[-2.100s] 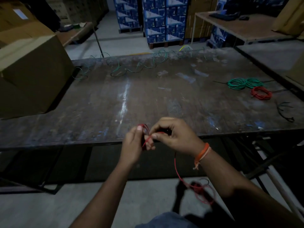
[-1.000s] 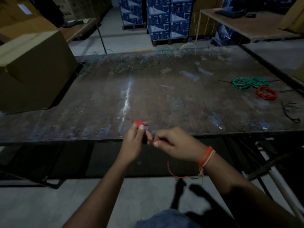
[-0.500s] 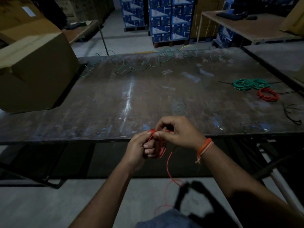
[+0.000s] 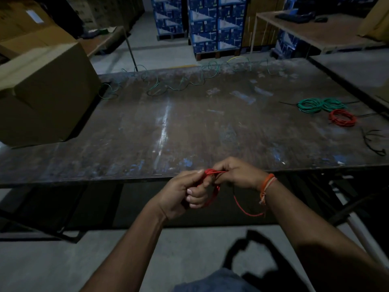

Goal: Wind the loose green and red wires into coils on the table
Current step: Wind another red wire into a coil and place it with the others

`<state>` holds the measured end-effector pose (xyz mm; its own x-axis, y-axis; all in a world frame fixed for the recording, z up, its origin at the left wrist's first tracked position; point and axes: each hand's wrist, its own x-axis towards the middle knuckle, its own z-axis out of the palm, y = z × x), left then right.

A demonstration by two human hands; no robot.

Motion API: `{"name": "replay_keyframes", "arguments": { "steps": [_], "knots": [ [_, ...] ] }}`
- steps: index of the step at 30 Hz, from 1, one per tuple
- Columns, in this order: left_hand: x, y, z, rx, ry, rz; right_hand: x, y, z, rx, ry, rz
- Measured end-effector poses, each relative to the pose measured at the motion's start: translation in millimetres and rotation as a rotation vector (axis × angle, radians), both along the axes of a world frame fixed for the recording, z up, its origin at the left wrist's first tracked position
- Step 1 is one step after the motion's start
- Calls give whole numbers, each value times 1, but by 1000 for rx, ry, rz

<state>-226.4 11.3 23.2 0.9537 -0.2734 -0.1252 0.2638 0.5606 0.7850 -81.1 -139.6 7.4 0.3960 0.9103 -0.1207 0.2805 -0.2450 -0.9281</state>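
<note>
Both hands meet just in front of the table's near edge (image 4: 84, 180). My left hand (image 4: 183, 192) grips a small coil of red wire (image 4: 212, 172), whose loops hang below its fingers. My right hand (image 4: 235, 171) pinches the same red wire at the coil's top; a short loose tail curves down under my right wrist. On the right of the table lie two wound green coils (image 4: 317, 104) and one wound red coil (image 4: 342, 118). A long loose green wire (image 4: 181, 83) snakes along the far edge.
A large cardboard box (image 4: 42, 95) stands on the table's left end. Thin black wire pieces (image 4: 372, 142) lie at the right edge. Blue stacked cartons (image 4: 210, 24) and another table (image 4: 315, 28) stand behind. Concrete floor below my arms.
The hanging red tail has grown much shorter as it went onto the coil. My right hand swung out, back to the coil, and now sits on its top.
</note>
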Motion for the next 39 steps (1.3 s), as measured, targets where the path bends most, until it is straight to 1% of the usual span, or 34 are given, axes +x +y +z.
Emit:
{"name": "replay_keyframes", "arguments": {
  "steps": [2, 4, 5, 7, 8, 9, 10, 12, 14, 15, 17, 20, 21, 22, 23, 25, 26, 28, 29, 31, 33, 35, 37, 39],
  "knots": [
    [4, 2, 0, -88, 37, 43, -3, 2, -9, 48, 23, -67],
    [7, 9, -2, -252, 85, 145, -5, -5, -19, 129, 4, -144],
    [7, 16, -4, -339, 93, 202, -3, -12, -24, 152, 33, -192],
    [5, 36, -5, -487, 95, 314, 0, -31, -36, 129, 118, -259],
    [4, 47, -7, -543, 91, 360, 2, -39, -45, 102, 117, -277],
    [2, 56, -8, -584, 82, 398, 4, -45, -52, 76, 79, -299],
    [1, 62, -9, -606, 75, 437, 4, -48, -56, 49, -4, -313],
    [4, 64, -11, -578, 89, 544, 0, -46, -55, -7, -248, -262],
    [13, 57, -15, -444, 120, 671, -13, -36, -40, -43, -426, -90],
    [18, 51, -18, -329, 120, 720, -21, -29, -30, -52, -493, 1],
    [24, 34, -23, -24, 76, 783, -34, -17, -9, -41, -580, 121],
    [22, 7, -30, 479, 0, 784, -47, -5, 19, 46, -622, 132],
    [20, 1, -34, 589, -13, 762, -48, -3, 27, 85, -606, 119],
    [19, -2, -35, 644, -32, 713, -47, -2, 34, 115, -575, 101],
    [18, -5, -36, 645, -50, 633, -43, -2, 41, 136, -536, 74],
    [14, -11, -31, 520, -64, 472, -32, -2, 51, 173, -498, -11],
    [12, -13, -28, 429, -42, 432, -26, -2, 53, 186, -500, -61],
    [7, -15, -20, 224, 54, 423, -14, -4, 51, 187, -475, -141],
    [5, -13, -19, 127, 96, 435, -11, -5, 47, 183, -429, -167],
    [4, -10, -17, -7, 135, 454, -9, -6, 38, 158, -260, -181],
    [5, -8, -15, -80, 132, 464, -11, -9, 29, 88, -121, -149],
    [4, -9, -13, -112, 103, 462, -15, -9, 20, 4, -73, -100],
    [4, -13, -12, -113, 84, 447, -18, -6, 14, -19, -62, -96],
    [4, -17, -11, -139, 77, 399, -17, -3, 11, -16, -119, -151]
  ]
}}
